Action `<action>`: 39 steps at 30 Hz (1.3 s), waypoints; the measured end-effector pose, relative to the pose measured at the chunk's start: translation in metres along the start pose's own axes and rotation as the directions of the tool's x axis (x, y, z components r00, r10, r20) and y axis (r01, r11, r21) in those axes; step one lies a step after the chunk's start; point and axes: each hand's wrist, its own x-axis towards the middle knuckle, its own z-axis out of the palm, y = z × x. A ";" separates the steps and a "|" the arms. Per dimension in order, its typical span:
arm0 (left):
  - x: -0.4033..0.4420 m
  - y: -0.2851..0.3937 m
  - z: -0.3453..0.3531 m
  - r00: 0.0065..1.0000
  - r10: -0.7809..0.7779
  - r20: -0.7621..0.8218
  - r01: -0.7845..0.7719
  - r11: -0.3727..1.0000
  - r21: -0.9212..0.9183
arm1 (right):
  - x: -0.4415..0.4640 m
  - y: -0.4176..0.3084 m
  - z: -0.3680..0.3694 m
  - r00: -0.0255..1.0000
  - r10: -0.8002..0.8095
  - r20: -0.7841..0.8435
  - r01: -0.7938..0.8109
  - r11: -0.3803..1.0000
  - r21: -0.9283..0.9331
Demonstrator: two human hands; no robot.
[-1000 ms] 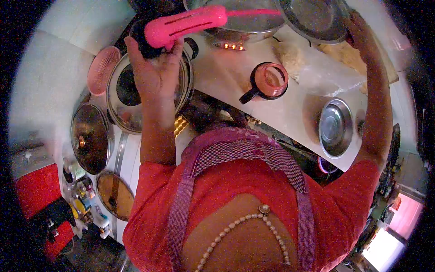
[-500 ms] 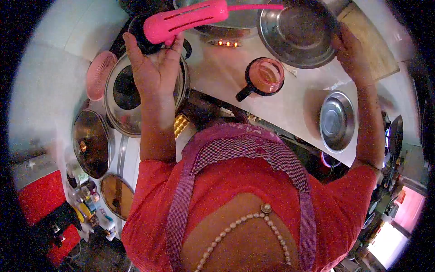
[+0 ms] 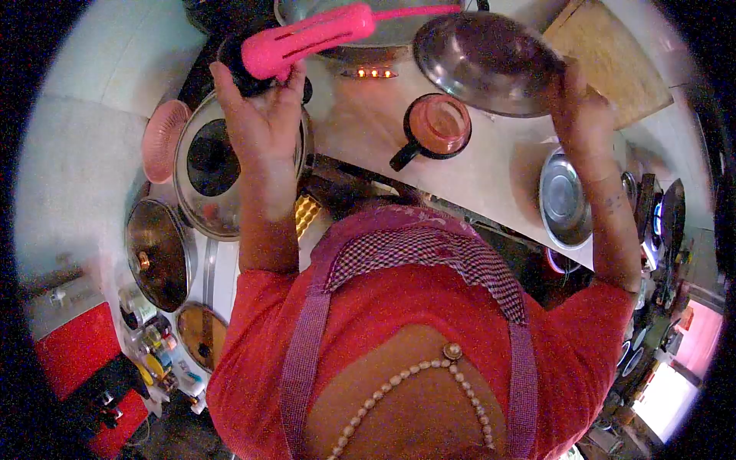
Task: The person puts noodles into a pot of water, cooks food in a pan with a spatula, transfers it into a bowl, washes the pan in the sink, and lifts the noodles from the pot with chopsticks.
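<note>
My left hand (image 3: pixel 264 123) is raised at the upper left, its fingers closed on a bright pink slotted tool (image 3: pixel 310 38) with a thin pink rod pointing right. Its exact kind is unclear, and a black round shape lies behind its left end. My right hand (image 3: pixel 586 126) grips the right edge of a shallow round metal dish or lid (image 3: pixel 483 69), tilted above the counter. A large metal pan (image 3: pixel 399 27) sits at the top, partly behind the pink tool. Below the lid stands a black-handled cup (image 3: pixel 437 126).
A silver bowl (image 3: pixel 563 203) rests on the counter (image 3: pixel 491 165) below my right wrist. Near my left forearm are a large lidded pot (image 3: pixel 230 218), a pink basket (image 3: pixel 165 142) and another lid (image 3: pixel 157 264). Small orange lights (image 3: pixel 373 73) glow near the pan. A board (image 3: pixel 613 65) leans upper right.
The round metal piece in my right hand has tilted and shifted slightly left, showing more of the pan behind. My left hand stays nearly in place with the pink tool.
</note>
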 end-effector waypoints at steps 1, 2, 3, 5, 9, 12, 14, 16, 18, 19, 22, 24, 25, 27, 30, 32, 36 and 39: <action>-0.001 -0.004 -0.002 1.000 -0.001 0.028 0.001 1.000 0.012 | -0.003 0.011 0.004 0.998 0.061 -0.033 -0.055 0.987 0.152; -0.003 -0.008 -0.005 0.998 -0.001 0.056 0.000 1.000 0.025 | -0.005 0.023 0.009 0.990 0.125 -0.059 -0.102 0.948 0.302; -0.005 -0.012 -0.006 0.996 0.000 0.084 -0.003 0.999 0.036 | -0.009 0.036 0.013 0.979 0.191 -0.075 -0.138 0.884 0.446; -0.010 -0.021 -0.002 0.990 0.067 0.125 -0.084 0.988 0.129 | -0.029 0.060 0.022 0.928 0.365 0.068 -0.324 0.705 0.632; -0.022 -0.040 0.002 0.953 0.224 0.204 -0.297 0.824 0.483 | -0.072 0.090 0.025 0.878 0.460 0.136 -0.446 0.678 0.584; -0.030 -0.043 0.020 0.892 0.117 0.436 -0.434 0.484 0.760 | -0.098 0.106 0.040 0.870 0.480 0.112 -0.433 0.637 0.638; -0.040 -0.051 0.035 0.871 0.025 0.491 -0.433 0.512 0.742 | -0.106 0.105 0.041 0.842 0.519 0.146 -0.482 0.603 0.636; -0.041 -0.061 0.038 0.763 -0.036 0.645 -0.582 0.395 0.711 | -0.116 0.105 0.043 0.821 0.538 0.191 -0.540 0.622 0.567; -0.032 -0.077 0.028 0.666 -0.046 0.745 -0.732 0.149 0.664 | -0.125 0.099 0.042 0.774 0.558 0.300 -0.629 0.621 0.468; -0.030 -0.083 0.026 0.645 -0.038 0.764 -0.755 0.126 0.643 | -0.125 0.090 0.035 0.728 0.573 0.376 -0.685 0.587 0.432; -0.036 -0.101 0.025 0.606 -0.012 0.795 -0.792 0.085 0.605 | -0.149 0.076 0.057 0.915 0.339 0.221 -0.401 0.827 0.393; -0.036 -0.114 0.014 0.632 -0.187 0.752 -0.760 0.043 0.649 | -0.200 0.069 0.117 0.927 0.313 0.205 -0.372 0.714 0.593; -0.036 -0.117 0.011 0.588 -0.266 0.764 -0.801 -0.058 0.596 | -0.213 0.045 0.113 0.616 0.448 0.648 -0.744 0.060 0.666; -0.039 -0.126 0.000 0.612 -0.344 0.712 -0.787 -0.181 0.589 | -0.215 0.017 0.101 0.367 0.381 0.848 -0.893 -0.112 0.437; -0.034 -0.145 -0.024 0.655 -0.308 0.690 -0.751 -0.170 0.638 | -0.243 -0.022 0.137 0.340 0.455 0.823 -0.790 -0.336 0.513; -0.029 -0.151 -0.036 0.663 -0.261 0.702 -0.743 -0.119 0.658 | -0.259 -0.034 0.170 0.301 0.490 0.818 -0.792 -0.350 0.500; -0.029 -0.129 -0.055 0.717 -0.190 0.671 -0.689 -0.048 0.723 | -0.253 -0.047 0.182 0.223 0.387 0.895 -0.648 -0.627 0.433; -0.047 -0.118 -0.111 0.880 -0.203 0.429 -0.444 -0.037 0.895 | -0.267 -0.049 0.177 0.397 0.237 0.887 -0.905 -0.062 0.422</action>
